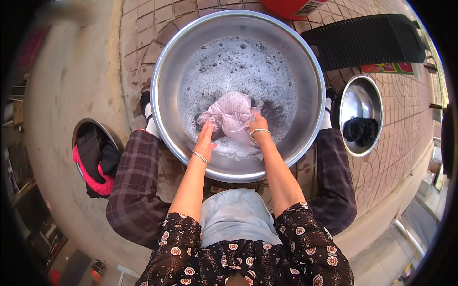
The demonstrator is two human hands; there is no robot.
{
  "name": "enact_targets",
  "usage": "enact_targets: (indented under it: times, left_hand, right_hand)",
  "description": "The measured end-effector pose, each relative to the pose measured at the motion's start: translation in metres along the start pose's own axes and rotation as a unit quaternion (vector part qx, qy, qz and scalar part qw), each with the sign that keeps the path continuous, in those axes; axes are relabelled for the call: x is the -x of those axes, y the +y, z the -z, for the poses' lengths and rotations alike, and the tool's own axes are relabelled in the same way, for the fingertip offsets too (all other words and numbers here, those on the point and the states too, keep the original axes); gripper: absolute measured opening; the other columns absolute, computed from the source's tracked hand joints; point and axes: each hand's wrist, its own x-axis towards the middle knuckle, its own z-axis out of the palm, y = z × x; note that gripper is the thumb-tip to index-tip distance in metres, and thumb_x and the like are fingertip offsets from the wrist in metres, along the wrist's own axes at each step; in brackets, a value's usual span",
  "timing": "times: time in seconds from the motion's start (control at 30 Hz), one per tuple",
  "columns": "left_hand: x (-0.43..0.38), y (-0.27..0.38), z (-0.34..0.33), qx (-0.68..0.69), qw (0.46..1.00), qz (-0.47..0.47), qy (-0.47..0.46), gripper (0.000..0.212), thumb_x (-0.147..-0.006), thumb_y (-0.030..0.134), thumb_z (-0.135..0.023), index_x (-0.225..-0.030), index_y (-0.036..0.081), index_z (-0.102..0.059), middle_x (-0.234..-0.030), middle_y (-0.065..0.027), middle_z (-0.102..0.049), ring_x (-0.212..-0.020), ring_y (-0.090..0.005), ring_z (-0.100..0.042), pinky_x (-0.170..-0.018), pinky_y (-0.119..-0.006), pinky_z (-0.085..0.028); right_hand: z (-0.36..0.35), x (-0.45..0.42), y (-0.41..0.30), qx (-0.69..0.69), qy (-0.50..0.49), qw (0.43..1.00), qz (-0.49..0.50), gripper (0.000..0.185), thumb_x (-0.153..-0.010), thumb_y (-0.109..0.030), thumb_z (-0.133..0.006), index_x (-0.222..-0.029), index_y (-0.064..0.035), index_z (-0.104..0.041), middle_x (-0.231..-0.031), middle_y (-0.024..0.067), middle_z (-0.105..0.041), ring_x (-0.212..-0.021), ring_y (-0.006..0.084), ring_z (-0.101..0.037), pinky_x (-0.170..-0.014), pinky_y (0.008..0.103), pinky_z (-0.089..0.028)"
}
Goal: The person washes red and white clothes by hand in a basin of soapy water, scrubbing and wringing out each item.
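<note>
A large stainless-steel basin (238,175) of sudsy water (236,68) stands between my knees. Bunched up in its near half is a wet, pale pink cloth (234,111) with small dark spots, partly above the foam. My right hand (258,125), with a bangle at the wrist, grips the cloth's right side, its fingertips hidden by fabric and suds. At the left edge, the fingers of my left hand (205,140) touch the cloth, with the thumb apart from it; whether they pinch the fabric is unclear. Dark cloth or dark water shows around the pink bundle.
A black ridged washboard (365,43) lies beyond the basin's right rim. To the right, a smaller metal basin (357,89) holds dark cloth (360,131). Left of my knee, a metal bowl (80,130) holds black and pink clothes (96,164). A red bucket (282,9) stands behind.
</note>
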Motion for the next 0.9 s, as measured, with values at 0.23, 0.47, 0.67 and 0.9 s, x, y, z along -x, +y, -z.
enact_targets:
  times: [0.23, 0.47, 0.67, 0.9]
  left_hand:
    - [0.010, 0.026, 0.007, 0.259, 0.944, -0.081, -0.187, 0.067, -0.090, 0.060, -0.036, -0.128, 0.005, -0.046, -0.121, -0.0097, -0.056, -0.105, -0.0234, -0.057, -0.086, -0.036, -0.049]
    - [0.017, 0.022, 0.007, 0.277, 0.909, -0.127, -0.284, 0.040, -0.093, 0.034, -0.046, -0.120, 0.005, -0.054, -0.103, -0.0095, -0.061, -0.090, -0.0204, -0.060, -0.081, -0.034, -0.051]
    - [0.048, 0.035, -0.045, 0.282, 0.945, -0.119, -0.113, 0.035, -0.088, 0.011, -0.043, -0.121, 0.002, -0.052, -0.117, -0.0088, -0.058, -0.103, -0.0222, -0.060, -0.089, -0.036, -0.049]
    - [0.022, 0.030, -0.008, 0.345, 0.905, -0.049, -0.244, 0.033, -0.091, 0.026, -0.048, -0.115, 0.005, -0.055, -0.106, -0.0067, -0.062, -0.095, -0.0179, -0.061, -0.082, -0.032, -0.051]
  right_hand:
    - [-0.026, 0.139, -0.104, -0.097, -0.149, 0.939, 0.293, 0.031, -0.068, -0.007, -0.058, -0.099, -0.0025, -0.061, -0.088, 0.0153, -0.063, -0.082, 0.0253, -0.062, -0.074, 0.0337, -0.048]
    - [-0.063, 0.168, -0.111, 0.059, 0.041, 0.918, 0.391, 0.033, -0.070, -0.024, -0.072, -0.095, -0.0080, -0.057, -0.084, 0.0145, -0.059, -0.078, 0.0343, -0.060, -0.066, 0.0399, -0.048]
    - [-0.023, 0.078, -0.122, 0.126, 0.194, 0.959, 0.165, 0.030, -0.082, -0.040, -0.058, -0.089, -0.0111, -0.059, -0.079, 0.0182, -0.064, -0.072, 0.0385, -0.061, -0.063, 0.0450, -0.047]
    - [-0.064, 0.159, -0.112, 0.053, 0.148, 0.939, 0.306, 0.022, -0.080, -0.031, -0.064, -0.091, -0.0124, -0.060, -0.077, 0.0143, -0.064, -0.068, 0.0348, -0.062, -0.061, 0.0384, -0.049]
